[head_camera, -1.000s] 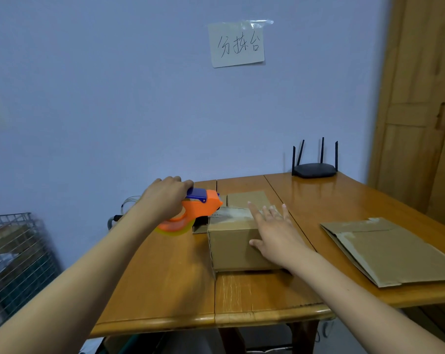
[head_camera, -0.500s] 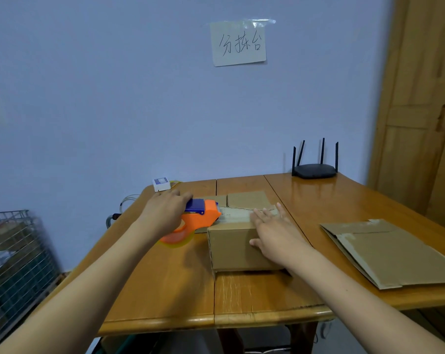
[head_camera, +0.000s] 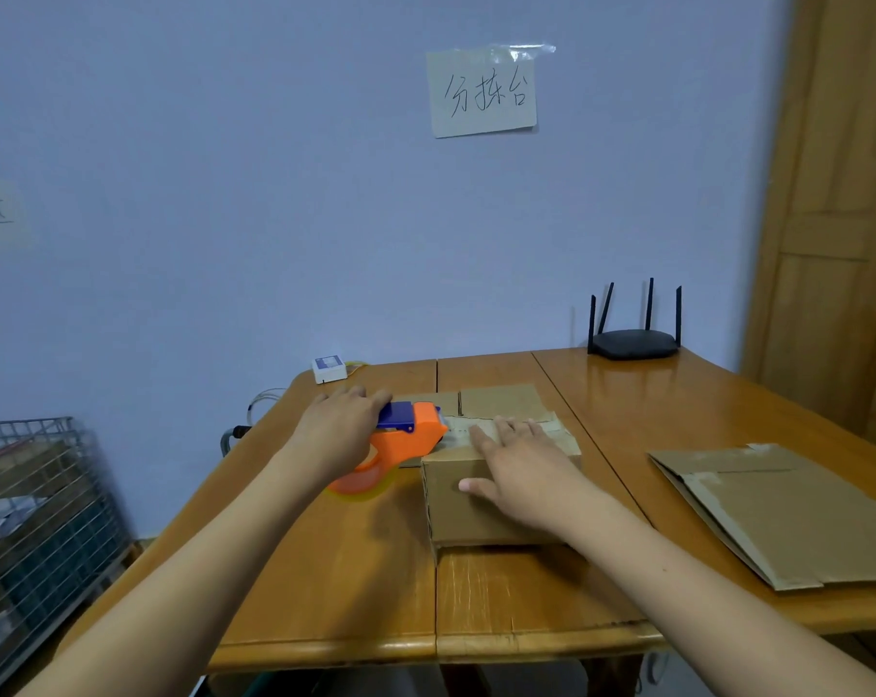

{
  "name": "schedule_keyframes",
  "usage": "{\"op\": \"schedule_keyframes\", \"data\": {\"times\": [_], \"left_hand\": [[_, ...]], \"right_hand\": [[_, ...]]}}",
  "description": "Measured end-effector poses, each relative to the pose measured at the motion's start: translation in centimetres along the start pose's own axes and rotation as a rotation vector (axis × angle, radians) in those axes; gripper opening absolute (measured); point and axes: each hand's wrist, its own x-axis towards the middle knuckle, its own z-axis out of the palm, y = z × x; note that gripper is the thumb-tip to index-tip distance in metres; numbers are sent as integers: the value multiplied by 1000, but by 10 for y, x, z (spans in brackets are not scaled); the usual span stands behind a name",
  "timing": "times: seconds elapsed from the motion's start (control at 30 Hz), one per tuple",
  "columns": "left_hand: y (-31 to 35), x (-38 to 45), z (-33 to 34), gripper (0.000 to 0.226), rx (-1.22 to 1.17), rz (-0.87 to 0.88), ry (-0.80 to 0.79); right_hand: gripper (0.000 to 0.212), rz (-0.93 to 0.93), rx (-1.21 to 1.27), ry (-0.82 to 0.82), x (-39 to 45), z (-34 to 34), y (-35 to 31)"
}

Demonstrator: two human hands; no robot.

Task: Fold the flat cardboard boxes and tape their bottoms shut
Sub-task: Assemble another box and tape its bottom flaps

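Left hand [head_camera: 343, 430] has its fingers wrapped round the orange tape gun [head_camera: 403, 440], nose at the box's [head_camera: 481, 500] left edge, mid-table. Right hand [head_camera: 519, 470] lies flat, fingers spread, on top, probably holding the flaps down. More flat cardboard [head_camera: 788, 515] waits far right.

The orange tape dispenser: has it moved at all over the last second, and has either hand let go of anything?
The orange tape dispenser has slid slightly toward the cardboard box, its nose now at the box's top edge. That uncovered a small white device behind the left hand, which keeps gripping the dispenser. The right hand stays flat on the box top. The flat cardboard and router have not moved.
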Motion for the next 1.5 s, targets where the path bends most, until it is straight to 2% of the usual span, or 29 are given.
{"op": "schedule_keyframes", "data": {"times": [0.1,0.37,0.5,0.63,0.83,0.97,1.13,1.5], "left_hand": [[1,0,-1,37,0,0,5],[0,1,3,40,-13,-11,-8],[0,4,8,41,-22,-10,-9],[-1,4,8,41,-28,-1,5],[-3,6,13,40,-51,-7,10],[0,6,12,42,-57,-8,-12],[-1,6,12,42,-59,3,-10],[-22,2,8,47,-122,9,-66]], "right_hand": [[75,-11,-2,34,6,-3,-2],[104,-50,-53,35,24,-2,-6],[101,-121,-92,-5,29,6,-9],[97,-112,-62,10,30,8,-8],[98,-63,24,-74,38,-3,-5],[112,-59,-25,-136,42,-5,-8],[118,-77,-70,-64,41,2,-8],[114,-80,-120,7,45,3,-13]]}}
